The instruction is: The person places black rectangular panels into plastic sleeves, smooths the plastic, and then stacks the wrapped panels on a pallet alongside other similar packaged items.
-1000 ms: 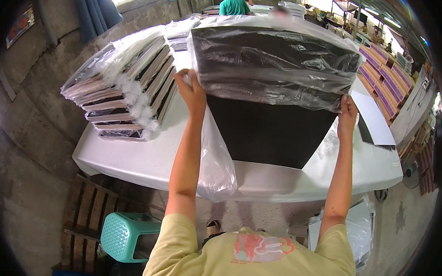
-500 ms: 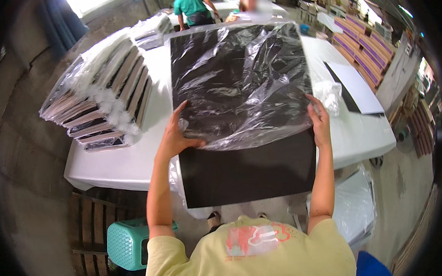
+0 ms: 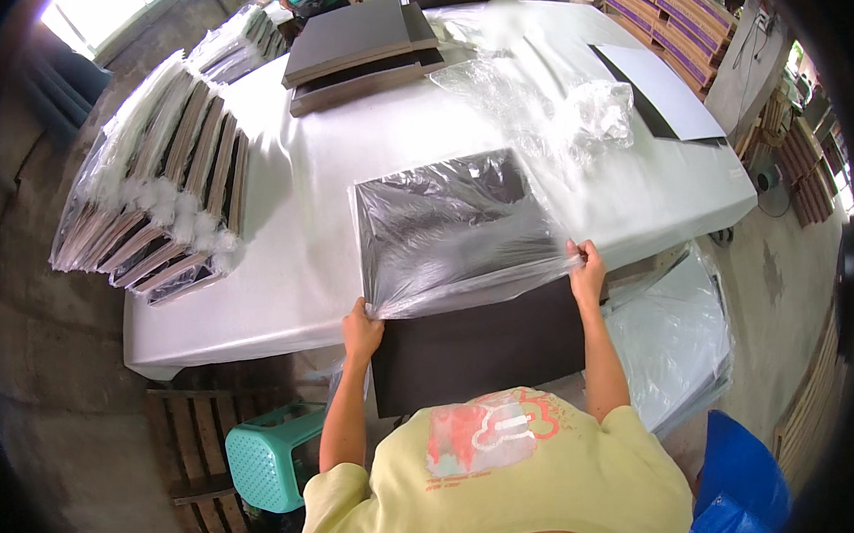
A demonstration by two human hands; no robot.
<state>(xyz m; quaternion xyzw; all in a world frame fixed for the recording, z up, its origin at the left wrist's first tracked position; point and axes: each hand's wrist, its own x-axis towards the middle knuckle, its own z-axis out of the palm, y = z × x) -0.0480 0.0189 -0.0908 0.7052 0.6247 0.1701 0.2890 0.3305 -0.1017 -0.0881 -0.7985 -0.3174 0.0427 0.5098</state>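
Table (image 3: pixel 285 251) in white carries the black board (image 3: pixel 480 350), its far part sleeved in a clear plastic bag (image 3: pixel 452 229), its near part overhanging the edge. Left hand (image 3: pixel 360 330) and right hand (image 3: pixel 587 272) each pinch the bag's open mouth at opposite corners.

My bare left hand (image 3: pixel 360 328) at lower centre-left, fingers pinched closed, my bare right hand (image 3: pixel 587 271) centre-right, likewise pinched, both forearms stretched up from below

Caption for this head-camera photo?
Both hands, left hand and right hand, grip a clear plastic bag over a dark board.
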